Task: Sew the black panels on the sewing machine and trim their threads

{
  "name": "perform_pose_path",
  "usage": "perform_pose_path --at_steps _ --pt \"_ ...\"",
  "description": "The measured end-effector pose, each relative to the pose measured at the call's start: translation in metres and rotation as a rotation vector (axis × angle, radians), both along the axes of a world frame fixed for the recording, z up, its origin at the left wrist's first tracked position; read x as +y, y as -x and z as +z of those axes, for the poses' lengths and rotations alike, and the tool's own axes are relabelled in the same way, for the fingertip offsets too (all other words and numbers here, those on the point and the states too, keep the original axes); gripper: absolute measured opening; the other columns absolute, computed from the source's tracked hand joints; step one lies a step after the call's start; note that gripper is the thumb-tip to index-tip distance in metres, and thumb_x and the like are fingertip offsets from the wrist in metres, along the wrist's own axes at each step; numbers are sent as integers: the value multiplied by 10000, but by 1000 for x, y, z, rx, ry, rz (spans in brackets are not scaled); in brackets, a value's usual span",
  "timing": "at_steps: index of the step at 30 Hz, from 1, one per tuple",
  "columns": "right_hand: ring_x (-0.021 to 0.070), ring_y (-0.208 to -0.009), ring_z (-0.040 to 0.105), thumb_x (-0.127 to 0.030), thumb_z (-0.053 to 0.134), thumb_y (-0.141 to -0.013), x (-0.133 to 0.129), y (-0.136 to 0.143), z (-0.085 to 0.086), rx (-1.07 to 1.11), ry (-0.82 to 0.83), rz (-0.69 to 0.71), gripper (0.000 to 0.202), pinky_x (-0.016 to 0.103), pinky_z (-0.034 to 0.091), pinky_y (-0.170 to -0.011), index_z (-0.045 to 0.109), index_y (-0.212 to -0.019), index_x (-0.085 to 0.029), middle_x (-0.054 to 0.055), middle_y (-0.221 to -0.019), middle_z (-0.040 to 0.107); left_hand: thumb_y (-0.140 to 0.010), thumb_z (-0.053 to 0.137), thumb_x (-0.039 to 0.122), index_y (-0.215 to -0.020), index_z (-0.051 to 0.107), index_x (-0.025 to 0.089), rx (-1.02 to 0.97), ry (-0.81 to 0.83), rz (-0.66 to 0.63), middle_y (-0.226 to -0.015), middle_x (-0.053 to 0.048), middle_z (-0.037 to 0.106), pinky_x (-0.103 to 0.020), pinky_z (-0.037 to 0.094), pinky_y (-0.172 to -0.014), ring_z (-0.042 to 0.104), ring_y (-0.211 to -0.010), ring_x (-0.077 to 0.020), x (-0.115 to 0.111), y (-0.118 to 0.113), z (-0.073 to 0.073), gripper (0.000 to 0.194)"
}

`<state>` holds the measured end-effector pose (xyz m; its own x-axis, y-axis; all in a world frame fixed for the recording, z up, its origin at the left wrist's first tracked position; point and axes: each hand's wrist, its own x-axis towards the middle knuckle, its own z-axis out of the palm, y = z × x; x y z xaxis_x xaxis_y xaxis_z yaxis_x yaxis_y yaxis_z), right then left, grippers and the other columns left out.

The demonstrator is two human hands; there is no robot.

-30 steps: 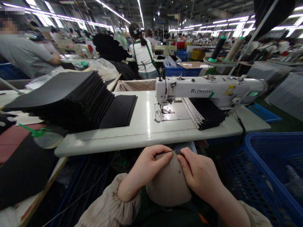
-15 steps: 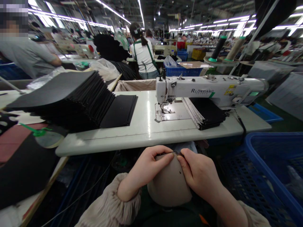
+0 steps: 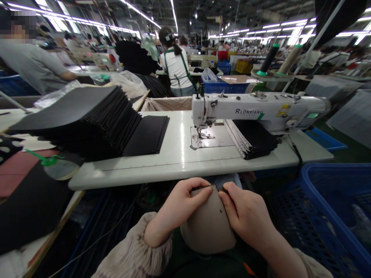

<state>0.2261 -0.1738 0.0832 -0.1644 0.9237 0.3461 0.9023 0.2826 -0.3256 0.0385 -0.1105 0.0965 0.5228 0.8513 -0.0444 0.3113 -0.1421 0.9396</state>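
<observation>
Both my hands sit low in my lap, below the table's front edge. My left hand (image 3: 176, 206) and my right hand (image 3: 246, 212) pinch a small dark thin piece (image 3: 213, 188) between their fingertips, on top of a rounded beige cloth surface (image 3: 207, 224). What the small piece is cannot be made out. Above stands a white sewing machine (image 3: 255, 108) on a white table (image 3: 174, 154).
A tall fanned stack of black sheets (image 3: 87, 119) lies on the table's left, a smaller black stack (image 3: 252, 139) under the machine arm. A blue crate (image 3: 333, 208) stands at my right. Other people work at machines behind.
Almost nothing has moved. My fingertips have drawn slightly closer together on the small dark piece.
</observation>
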Motion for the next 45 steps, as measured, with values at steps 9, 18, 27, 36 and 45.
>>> perform_pose_path --at_steps 9,18,27,36,45 --pt "157 -560 521 -314 398 -984 0 4 2 -71 -2 -39 226 303 231 -562 503 -805 -223 -14 -662 563 -922 557 317 -919 715 187 8 -43 4 -912 -11 719 -252 470 -818 635 -864 -183 -2 -2 0 204" --pt "160 -547 526 -322 387 -991 -2 9 -2 -67 -5 -73 240 304 230 -547 503 -805 -223 -13 -661 556 -925 567 301 -904 717 195 -13 -43 -4 -900 12 719 -227 459 -816 636 -864 -161 -2 -1 0 185" --pt "163 -565 537 -301 378 -993 0 11 -9 18 -52 -24 239 301 260 -559 524 -828 -208 -4 -672 557 -933 567 310 -947 744 217 -21 0 -42 -937 25 738 -218 462 -824 653 -896 -160 1 0 0 201" --pt "160 -585 555 -305 367 -1000 1 11 -14 121 14 -18 233 291 279 -557 519 -856 -204 0 -684 566 -931 571 273 -943 752 230 0 -56 -32 -924 40 737 -216 461 -816 657 -884 -149 -2 -2 3 187" --pt "138 -644 595 -305 376 -1008 -2 14 -14 354 124 -17 174 251 335 -568 505 -950 -205 -15 -733 604 -945 561 298 -1048 748 257 14 -96 -7 -938 33 740 -230 474 -811 664 -884 -150 -8 -3 3 218"
